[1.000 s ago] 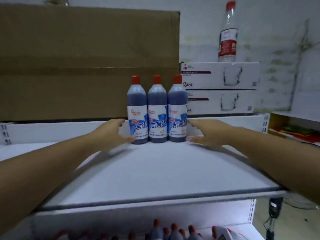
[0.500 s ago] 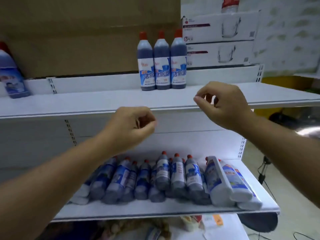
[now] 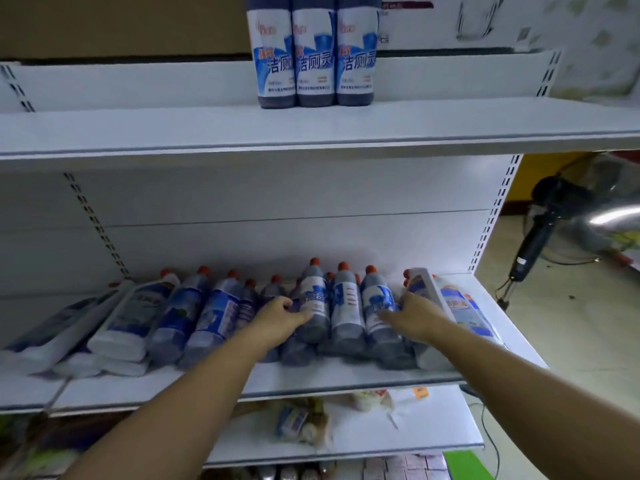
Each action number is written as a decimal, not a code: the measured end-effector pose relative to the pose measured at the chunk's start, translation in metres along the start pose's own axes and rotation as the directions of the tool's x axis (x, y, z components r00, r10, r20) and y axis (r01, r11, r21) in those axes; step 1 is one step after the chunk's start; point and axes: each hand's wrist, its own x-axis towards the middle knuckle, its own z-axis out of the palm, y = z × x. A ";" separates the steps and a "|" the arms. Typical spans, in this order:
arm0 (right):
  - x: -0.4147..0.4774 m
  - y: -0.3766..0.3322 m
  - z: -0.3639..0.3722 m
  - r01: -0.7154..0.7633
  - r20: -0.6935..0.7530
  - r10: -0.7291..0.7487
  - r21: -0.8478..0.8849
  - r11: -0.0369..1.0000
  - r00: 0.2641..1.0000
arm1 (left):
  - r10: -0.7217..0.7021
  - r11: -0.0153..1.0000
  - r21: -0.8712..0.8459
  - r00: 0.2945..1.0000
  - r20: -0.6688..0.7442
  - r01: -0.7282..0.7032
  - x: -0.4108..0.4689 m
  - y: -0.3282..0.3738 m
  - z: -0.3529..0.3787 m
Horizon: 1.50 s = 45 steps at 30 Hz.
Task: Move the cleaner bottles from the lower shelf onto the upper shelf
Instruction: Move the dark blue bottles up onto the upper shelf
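Three dark-blue cleaner bottles (image 3: 315, 64) with blue-white labels stand together on the white upper shelf (image 3: 138, 133). On the lower shelf (image 3: 311, 379), several more red-capped bottles lie and lean in a row. Three of them (image 3: 346, 306) stand side by side in the middle. My left hand (image 3: 282, 317) curls against the left bottle of this trio. On the trio's other side, my right hand (image 3: 412, 317) presses on the right bottle. Both hands clasp the group from its sides.
Larger white bottles lie at the right end (image 3: 460, 306) and at the left end (image 3: 128, 317) of the lower shelf. A cardboard box (image 3: 121, 22) stands behind the upper shelf. Packets (image 3: 298, 420) lie on a bottom shelf. A fan (image 3: 554, 209) stands on the floor at the right.
Both hands left the three bottles on the upper shelf, dropped through the air and now close on three bottles on the lower shelf. The view tilted down.
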 end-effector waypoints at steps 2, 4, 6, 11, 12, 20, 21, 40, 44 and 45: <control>0.009 -0.004 0.011 -0.073 0.033 0.073 0.008 0.997 0.997 | -0.084 0.988 -0.124 0.996 0.036 0.088 0.014 0.001 0.008; 0.015 -0.009 0.017 -0.115 0.054 0.115 0.007 0.993 0.992 | -0.135 0.984 -0.109 0.989 0.056 0.141 0.021 0.008 0.015; 0.020 -0.011 0.021 -0.120 0.057 0.119 0.004 0.993 0.991 | -0.183 0.982 -0.048 0.982 0.050 0.185 0.031 0.011 0.024; 0.028 -0.013 0.021 -0.180 0.053 0.175 0.104 0.978 0.983 | -0.191 0.980 -0.046 0.981 0.039 0.192 0.043 0.017 0.031; 0.029 -0.013 0.020 -0.197 0.062 0.188 0.186 0.963 0.980 | -0.191 0.979 -0.071 0.981 0.031 0.193 0.044 0.017 0.029; 0.018 0.015 -0.001 -0.119 0.053 0.133 0.816 0.566 0.990 | -0.158 0.886 -0.438 0.987 0.024 0.152 0.027 0.011 0.001; 0.013 0.021 -0.003 -0.088 0.049 0.091 0.863 0.497 0.995 | -0.138 0.854 -0.500 0.989 0.047 0.143 0.018 0.009 -0.002; -0.148 0.047 -0.004 0.278 -0.095 -0.420 0.873 0.400 0.902 | 0.285 0.808 -0.519 0.956 -0.071 -0.279 -0.171 -0.007 0.054; -0.171 0.032 -0.030 0.401 -0.175 -0.486 0.818 0.413 0.856 | 0.360 0.791 -0.473 0.920 -0.153 -0.388 -0.199 0.015 0.038; -0.176 0.027 -0.036 0.426 -0.192 -0.502 0.808 0.407 0.843 | 0.365 0.780 -0.483 0.917 -0.162 -0.397 -0.204 0.021 0.032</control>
